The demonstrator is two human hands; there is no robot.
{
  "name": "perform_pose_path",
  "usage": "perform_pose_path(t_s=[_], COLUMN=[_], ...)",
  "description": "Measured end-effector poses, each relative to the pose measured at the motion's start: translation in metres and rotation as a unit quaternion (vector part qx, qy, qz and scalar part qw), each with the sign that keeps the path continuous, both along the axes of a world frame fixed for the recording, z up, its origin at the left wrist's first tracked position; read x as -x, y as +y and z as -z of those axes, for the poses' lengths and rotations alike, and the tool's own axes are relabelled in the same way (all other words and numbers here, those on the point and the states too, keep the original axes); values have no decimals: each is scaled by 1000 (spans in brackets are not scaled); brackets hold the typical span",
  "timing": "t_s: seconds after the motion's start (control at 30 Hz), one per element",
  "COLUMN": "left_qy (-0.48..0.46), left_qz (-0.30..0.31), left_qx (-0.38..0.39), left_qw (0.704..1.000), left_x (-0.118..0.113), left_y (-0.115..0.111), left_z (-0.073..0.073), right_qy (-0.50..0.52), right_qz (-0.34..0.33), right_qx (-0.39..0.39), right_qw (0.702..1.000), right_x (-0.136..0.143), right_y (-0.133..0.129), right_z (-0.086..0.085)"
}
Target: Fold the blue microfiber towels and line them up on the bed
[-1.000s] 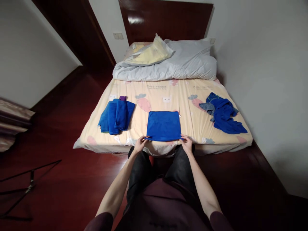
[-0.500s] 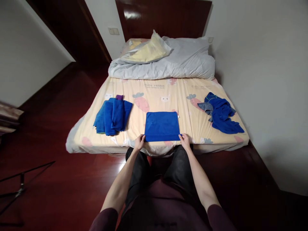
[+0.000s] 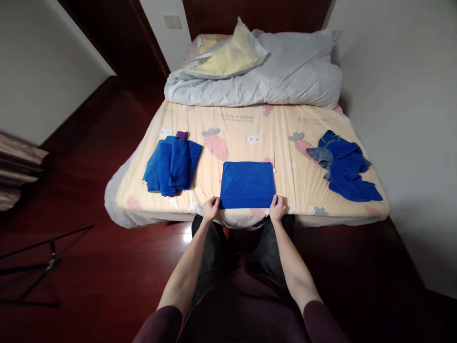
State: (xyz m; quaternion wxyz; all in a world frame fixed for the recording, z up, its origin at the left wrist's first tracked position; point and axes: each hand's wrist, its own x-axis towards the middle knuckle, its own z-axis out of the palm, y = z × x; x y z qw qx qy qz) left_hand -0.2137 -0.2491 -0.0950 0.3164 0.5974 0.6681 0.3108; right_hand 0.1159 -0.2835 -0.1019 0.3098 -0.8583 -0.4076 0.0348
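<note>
A blue towel lies flat on the bed near its front edge, with a strip along its near side folded over. My left hand pinches the near left corner of that strip. At the near right corner, my right hand has its thumb and fingers closed on the cloth. A small white tag shows at the towel's right side. To the left sits a pile of folded blue towels with a purple piece at its top. On the right is a crumpled heap of blue cloths with a grey-blue one among them.
The bed has a pale yellow sheet printed with carrots and rabbits. A grey quilt and a yellow pillow lie by the headboard. A black metal stand is on the floor at left, near a curtain.
The whole view has shifted, so the bed appears slightly lower and larger. Both hands stay at the towel's near corners, and the right hand's fingers have curled in more over the corner.
</note>
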Motion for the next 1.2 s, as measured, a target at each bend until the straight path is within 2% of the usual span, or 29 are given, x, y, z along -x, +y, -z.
perform_pose_path(t_s=[0.17,0.43,0.67,0.9,1.2], left_qy=[3,-5,48,46,67], left_qz=[-18,-30,-129,-127,-137], left_qx=[-12,-19,-48,-46,-47], left_qw=[1000,999,989,990,987], left_x=[2,-1,-25,-28,-31], left_y=[2,0,-10,-11,-11], left_z=[9,3,1,4,8], right_qy=[-26,-46,-7,-3,-18], right_qz=[5,5,3,5,-16], right_qx=[-12,1,-5,-4,33], right_qw=[1000,999,1000,1000,999], right_x=[2,3,4,3,2], right_y=[2,1,0,1,1], right_z=[7,13,10,10,14])
